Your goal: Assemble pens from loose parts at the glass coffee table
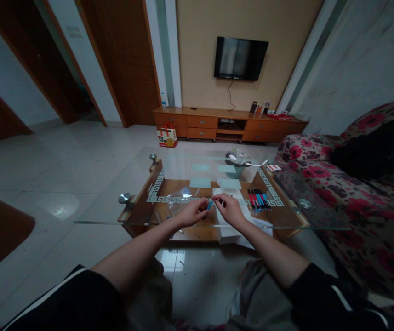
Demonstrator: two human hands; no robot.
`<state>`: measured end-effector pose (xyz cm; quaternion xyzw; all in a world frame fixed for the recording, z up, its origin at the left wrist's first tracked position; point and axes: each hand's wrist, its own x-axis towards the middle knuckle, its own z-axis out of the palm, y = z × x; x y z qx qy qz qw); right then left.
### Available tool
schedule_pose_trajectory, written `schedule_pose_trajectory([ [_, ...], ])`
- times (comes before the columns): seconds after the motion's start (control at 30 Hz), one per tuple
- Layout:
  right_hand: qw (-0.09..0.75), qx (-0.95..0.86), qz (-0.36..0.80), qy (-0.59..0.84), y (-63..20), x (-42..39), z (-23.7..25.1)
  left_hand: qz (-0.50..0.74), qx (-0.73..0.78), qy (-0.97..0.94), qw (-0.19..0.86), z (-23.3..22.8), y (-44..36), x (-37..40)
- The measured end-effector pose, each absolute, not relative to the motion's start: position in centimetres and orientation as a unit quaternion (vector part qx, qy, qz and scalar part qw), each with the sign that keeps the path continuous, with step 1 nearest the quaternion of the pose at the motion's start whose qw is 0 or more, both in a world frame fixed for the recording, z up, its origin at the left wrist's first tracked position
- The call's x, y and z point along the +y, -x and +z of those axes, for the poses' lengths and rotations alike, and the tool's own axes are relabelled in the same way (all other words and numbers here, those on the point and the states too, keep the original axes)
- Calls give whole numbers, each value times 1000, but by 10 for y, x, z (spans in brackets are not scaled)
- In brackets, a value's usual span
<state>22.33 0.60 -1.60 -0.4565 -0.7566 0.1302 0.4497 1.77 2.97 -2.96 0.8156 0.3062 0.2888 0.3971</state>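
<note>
My left hand (195,212) is closed over the glass table, pinching a short blue pen-like piece (209,205) between thumb and fingers. Just to the right, my right hand (230,209) has its fingertips pinched together close to the end of that blue piece. Whatever the right fingertips hold is too small to make out. Several red, blue and black pens (259,199) lie side by side to the right of my hands. A clear plastic bag (178,198) rests crumpled to the left.
The glass coffee table (114,216) has a wooden lower shelf with a white box (227,234) on it. Near the far right stands a bin (234,171) with a bag liner. A floral sofa (314,172) borders the right side; a TV cabinet (202,122) stands beyond.
</note>
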Motion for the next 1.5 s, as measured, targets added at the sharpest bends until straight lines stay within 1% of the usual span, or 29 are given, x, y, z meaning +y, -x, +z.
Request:
schedule_pose_trajectory([
  [0.97,444,-778,148,419,-217,0,-5,322,316,-785,425,-32,-19,30],
  [1.13,485,-734,110,463,-226,5,-1,337,326,-769,433,-32,-19,33],
  [1.3,526,-658,28,538,-267,24,-5,383,357,-749,407,-35,-18,38],
  [1.37,516,-648,5,560,-287,31,-15,386,363,-747,403,-37,-17,39],
  [1.5,440,-689,13,576,-316,40,-40,392,362,-746,398,-40,-16,40],
])
